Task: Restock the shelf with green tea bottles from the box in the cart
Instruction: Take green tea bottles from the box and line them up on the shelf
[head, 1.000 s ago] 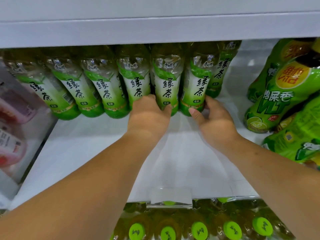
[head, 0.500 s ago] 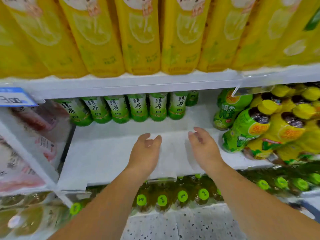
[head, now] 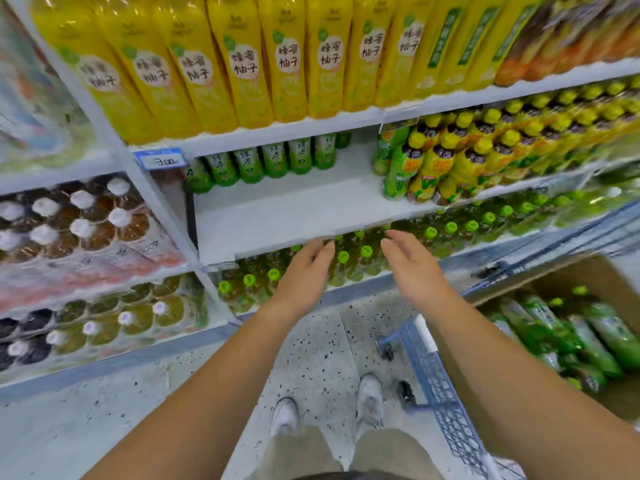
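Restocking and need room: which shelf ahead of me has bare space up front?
The middle shelf, holding green tea bottles only at its back. The yellow bottles above and green-capped bottles below fill their shelves to the edge.

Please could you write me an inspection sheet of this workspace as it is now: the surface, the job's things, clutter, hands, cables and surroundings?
Surface: white shelf, its front part bare.
Job's things: green tea bottles stand in a row at the shelf's back; loose bottles lie in the cardboard box in the blue cart.
Clutter: nothing seen.
Grippers: left hand and right hand open, holding nothing, in front of the shelf edge.
Cables: nothing seen.
Surroundings: yellow bottles on the shelf above; yellow-capped bottles to the right; green-capped bottles below; speckled floor.
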Demonstrator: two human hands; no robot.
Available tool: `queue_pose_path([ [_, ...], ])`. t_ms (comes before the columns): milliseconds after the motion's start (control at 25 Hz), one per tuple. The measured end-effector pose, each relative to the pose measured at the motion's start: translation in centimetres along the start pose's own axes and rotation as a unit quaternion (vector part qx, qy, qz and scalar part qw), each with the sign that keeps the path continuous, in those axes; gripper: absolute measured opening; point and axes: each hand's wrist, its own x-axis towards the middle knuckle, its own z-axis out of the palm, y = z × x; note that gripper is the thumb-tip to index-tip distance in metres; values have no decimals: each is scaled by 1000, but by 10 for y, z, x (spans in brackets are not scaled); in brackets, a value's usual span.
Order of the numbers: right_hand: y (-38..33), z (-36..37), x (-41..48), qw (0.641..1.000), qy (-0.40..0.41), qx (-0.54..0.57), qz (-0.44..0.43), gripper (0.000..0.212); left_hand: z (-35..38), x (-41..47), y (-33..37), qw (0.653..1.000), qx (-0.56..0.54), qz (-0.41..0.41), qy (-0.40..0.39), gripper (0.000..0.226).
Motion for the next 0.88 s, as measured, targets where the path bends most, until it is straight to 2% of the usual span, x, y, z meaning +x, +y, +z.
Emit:
queue_pose_path([
  [160, -9, -4, -79, 998, 55, 37, 7, 49, -13, -52, 4, 996, 47, 47, -61, 57],
  [400, -4, -25, -164, 986, 138, 88, 43, 48, -5, -96, 14, 988, 64, 91, -105, 57],
  [560, 21, -66, -200, 977, 172, 105, 65, 42, 49, -114, 32, 983, 62, 128, -119, 54],
  [720, 70, -125, -228, 969, 211, 103, 79, 45, 128, -134, 47, 980, 49, 122, -152, 52],
  [880, 124, -196, -246, 964, 216, 116, 99, 46, 214, -150, 55, 983, 36, 90, -157, 51],
])
